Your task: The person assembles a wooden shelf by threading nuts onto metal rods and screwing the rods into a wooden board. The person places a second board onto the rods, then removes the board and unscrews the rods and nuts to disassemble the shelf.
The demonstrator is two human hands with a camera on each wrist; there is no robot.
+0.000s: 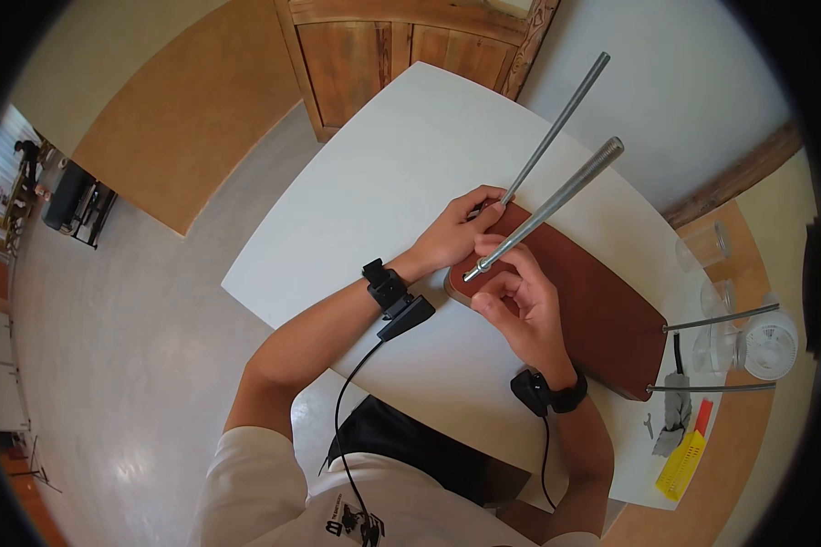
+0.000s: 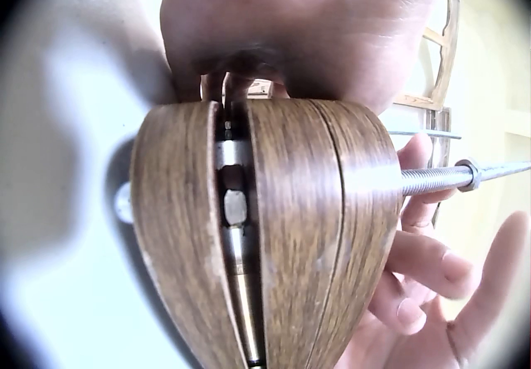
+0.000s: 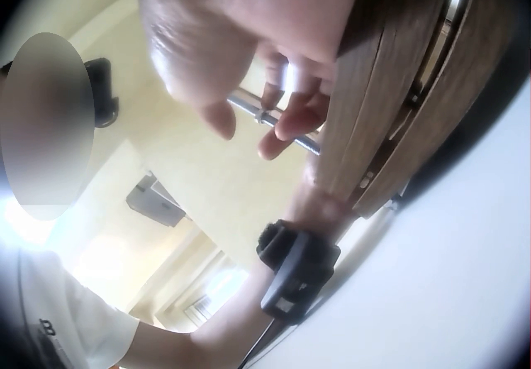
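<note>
A reddish-brown board stack (image 1: 579, 287) with wood-grain edges (image 2: 299, 211) lies on the white table. Two metal rods rise from its left end. At the rear rod (image 1: 556, 128), my left hand (image 1: 461, 228) rests over the corner, thumb and fingers around the rod's base. The front rod (image 1: 556, 202) is threaded and carries a nut (image 1: 483, 264) a little above the board. Beside that nut is my right hand (image 1: 529, 305), fingers loosely bent and thumb apart; one fingertip lies behind the rod. In the left wrist view, metal hardware (image 2: 236, 207) shows inside the gap between the layers.
Two more rods (image 1: 721, 318) extend from the board's right end. Beyond them stand clear containers (image 1: 716, 346) and a white round object (image 1: 771, 345). A small wrench (image 1: 649, 426), grey cloth (image 1: 674, 415) and yellow item (image 1: 680, 465) lie near the table's right edge.
</note>
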